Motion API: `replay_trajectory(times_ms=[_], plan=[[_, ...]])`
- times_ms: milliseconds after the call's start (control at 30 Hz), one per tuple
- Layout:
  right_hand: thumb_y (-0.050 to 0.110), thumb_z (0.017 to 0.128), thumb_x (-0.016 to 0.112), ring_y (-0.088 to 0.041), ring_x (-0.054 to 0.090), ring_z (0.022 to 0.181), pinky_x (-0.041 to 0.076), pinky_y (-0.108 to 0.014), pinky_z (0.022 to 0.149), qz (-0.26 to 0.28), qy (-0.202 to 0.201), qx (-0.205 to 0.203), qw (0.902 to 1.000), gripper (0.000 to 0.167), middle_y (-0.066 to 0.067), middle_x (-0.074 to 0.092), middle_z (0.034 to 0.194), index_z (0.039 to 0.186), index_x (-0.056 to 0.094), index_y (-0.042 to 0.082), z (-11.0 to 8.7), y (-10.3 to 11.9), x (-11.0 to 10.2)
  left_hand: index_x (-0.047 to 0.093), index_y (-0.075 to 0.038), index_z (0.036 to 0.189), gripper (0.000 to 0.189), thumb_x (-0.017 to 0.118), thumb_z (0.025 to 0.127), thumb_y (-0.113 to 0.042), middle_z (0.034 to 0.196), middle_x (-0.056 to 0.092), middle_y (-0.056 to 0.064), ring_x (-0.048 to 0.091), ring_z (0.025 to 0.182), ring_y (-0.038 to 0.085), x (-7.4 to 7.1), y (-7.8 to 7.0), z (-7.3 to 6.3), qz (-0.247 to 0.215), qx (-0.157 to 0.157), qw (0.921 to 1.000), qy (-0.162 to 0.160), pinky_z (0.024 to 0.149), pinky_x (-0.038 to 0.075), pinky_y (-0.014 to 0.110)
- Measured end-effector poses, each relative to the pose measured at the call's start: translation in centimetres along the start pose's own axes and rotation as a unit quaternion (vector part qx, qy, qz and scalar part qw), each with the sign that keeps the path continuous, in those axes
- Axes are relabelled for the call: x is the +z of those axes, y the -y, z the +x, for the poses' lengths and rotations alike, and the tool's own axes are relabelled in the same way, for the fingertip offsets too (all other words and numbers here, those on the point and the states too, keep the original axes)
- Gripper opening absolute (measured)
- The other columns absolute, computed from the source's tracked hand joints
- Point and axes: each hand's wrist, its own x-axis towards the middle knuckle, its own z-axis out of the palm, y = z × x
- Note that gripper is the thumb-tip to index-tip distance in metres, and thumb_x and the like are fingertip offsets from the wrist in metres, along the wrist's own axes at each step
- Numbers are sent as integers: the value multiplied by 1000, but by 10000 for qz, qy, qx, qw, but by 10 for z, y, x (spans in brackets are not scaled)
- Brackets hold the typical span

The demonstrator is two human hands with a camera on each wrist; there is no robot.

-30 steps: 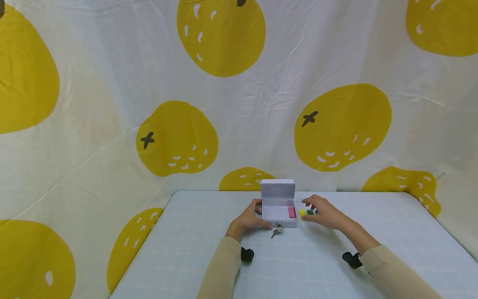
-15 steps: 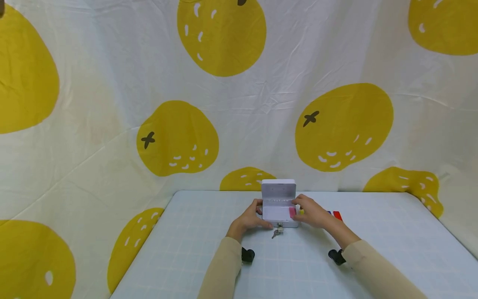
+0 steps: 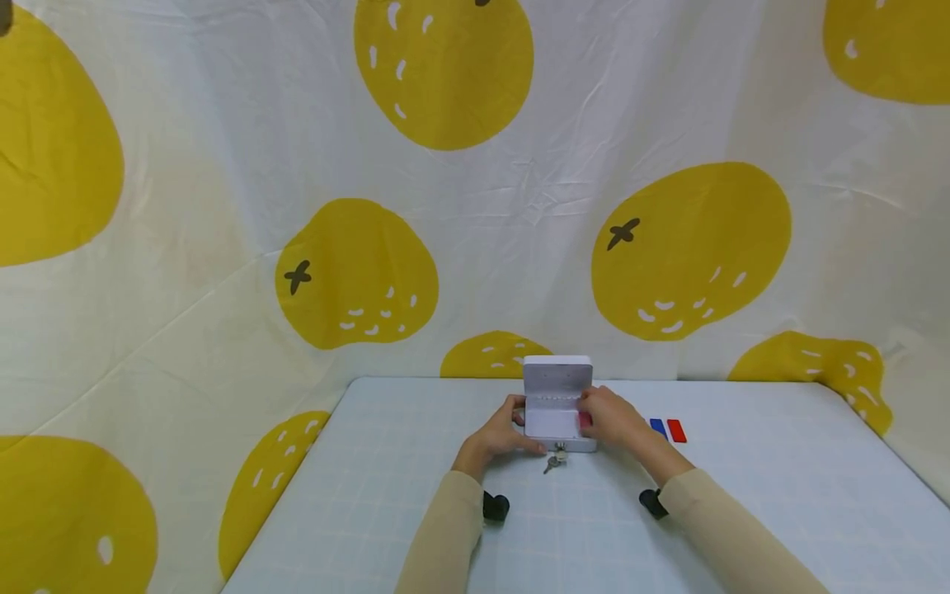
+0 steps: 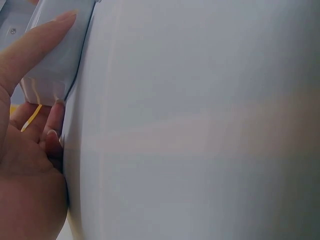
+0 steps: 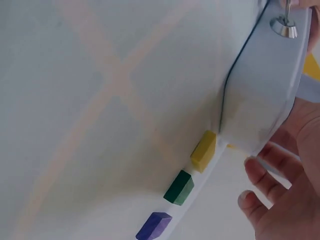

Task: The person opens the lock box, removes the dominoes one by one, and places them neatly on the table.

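A small white metal cash box (image 3: 561, 444) stands on the table with its lid raised. My left hand (image 3: 499, 435) grips its left side, thumb along the front and fingers curled round the side. My right hand (image 3: 612, 418) reaches in over the right wall. A pink block (image 3: 585, 422) inside lies between its thumb and index finger, which pinch it; the fingertips are partly hidden. In the right wrist view the other fingers hang loosely bent. A key (image 3: 552, 464) hangs from the front lock (image 5: 284, 25).
Beside the box's right side lie a yellow block (image 5: 203, 151), a green block (image 5: 179, 188) and a blue-purple block (image 5: 154, 226) in a row. A red block (image 3: 676, 431) lies farther right. A patterned cloth (image 3: 519, 247) hangs behind the table.
My right hand has moved left, from above the yellow and green blocks into the box at the pink block. The blue and red blocks have come into view. My left hand stays on the box.
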Motion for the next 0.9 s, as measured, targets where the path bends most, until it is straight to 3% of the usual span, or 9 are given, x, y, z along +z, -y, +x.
replay_trajectory(times_ms=[200,400,700,900], plan=[[13,86,83,-24,50,83,49,-39,76,-350,-35,144,9993,13,-3,57,81,95,76,8,0,7,-3,43,-21,143,90,96,71,-20,118,55,3,50,107,24,-1,-1,0,26,-4,10000,-13,98,40,44],[12,86,82,-24,51,83,51,-39,77,-400,19,285,9988,19,-5,60,84,103,76,5,1,8,1,43,-20,143,91,97,69,-19,114,55,4,51,104,23,2,-1,-1,0,-9,10000,-28,95,40,43],[13,84,85,-22,51,84,50,-37,79,467,80,257,9985,28,-4,62,86,109,75,2,2,3,3,44,-23,142,92,98,67,-23,116,56,2,51,106,23,2,0,2,59,-123,9999,-65,97,41,44],[16,82,88,-21,51,84,51,-36,81,638,-8,191,9978,32,-4,62,86,108,77,3,3,2,6,44,-22,142,92,98,68,-20,113,55,3,51,104,23,2,2,2,74,-41,9999,-55,94,41,43]])
